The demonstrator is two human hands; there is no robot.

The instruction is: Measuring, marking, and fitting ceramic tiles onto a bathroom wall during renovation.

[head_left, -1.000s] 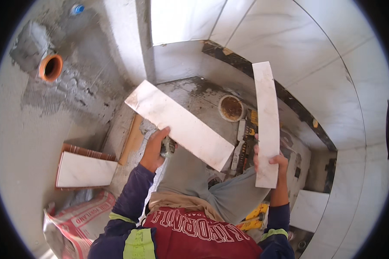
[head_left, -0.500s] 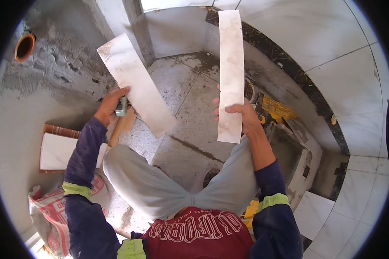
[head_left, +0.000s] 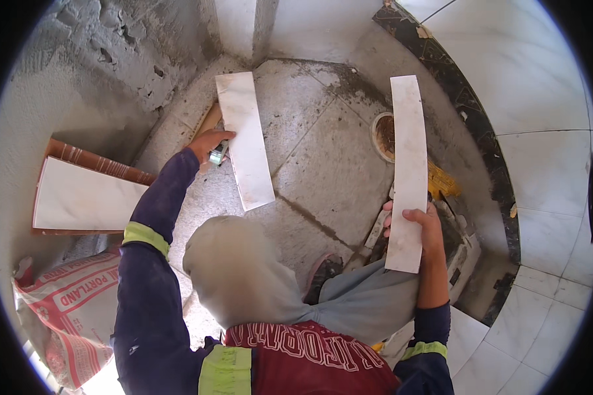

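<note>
Gripping a long white tile strip (head_left: pixel 407 172) near its lower end, the right hand (head_left: pixel 420 227) is closed around it above the knees. A second white tile strip (head_left: pixel 245 139) is held at its edge by the left hand (head_left: pixel 207 143), fingers clasped, over the grey cement floor (head_left: pixel 329 164). A stack of tiles (head_left: pixel 79 197) and a cement bag (head_left: pixel 72 316) are seen at the left.

The person wears a dark navy long-sleeved top with a yellow-green reflective band round each upper arm, 2 in all. Over it sits a red vest with pale lettering across the chest and a yellow-green strip down the front. The trousers are light grey and baggy. The left hand (head_left: pixel 207 142) and right hand (head_left: pixel 420 227) are bare, without gloves.
</note>
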